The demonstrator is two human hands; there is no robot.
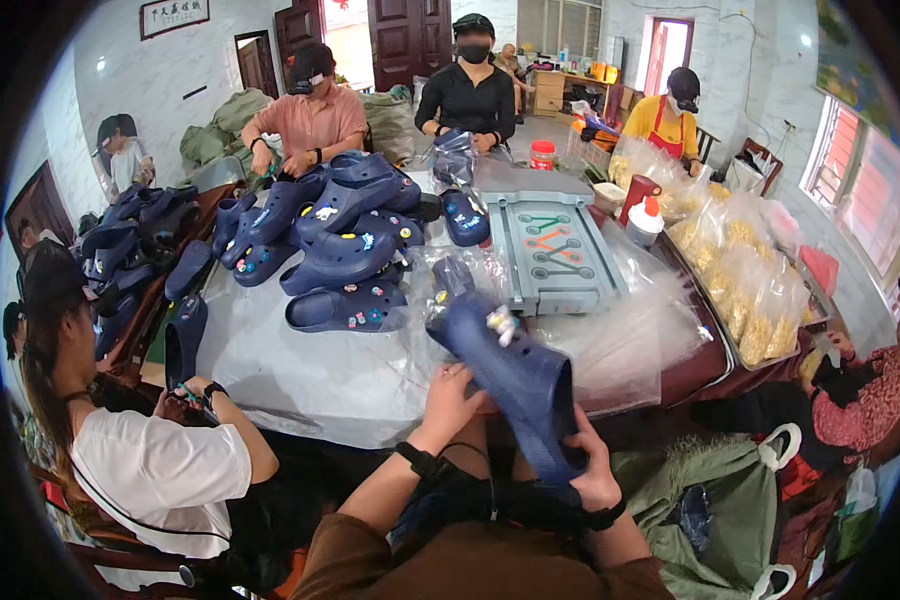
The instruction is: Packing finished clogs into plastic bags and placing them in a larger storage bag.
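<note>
I hold a dark blue clog (515, 375) with small charms on its top, tilted over the near table edge. My left hand (448, 400) grips its side from the left. My right hand (595, 470) clasps its heel end lower down. Beside the clog's toe lies a second blue clog inside a clear plastic bag (448, 280). A pile of blue clogs with charms (345, 250) sits further left on the white-covered table (300, 375).
A grey tray with coloured tools (555, 250) lies ahead, clear bags (640, 330) right of it, bags of yellow pieces (750, 290) far right. A person in white (160, 470) sits at my left; three more people sit across the table. A green sack (710, 500) rests lower right.
</note>
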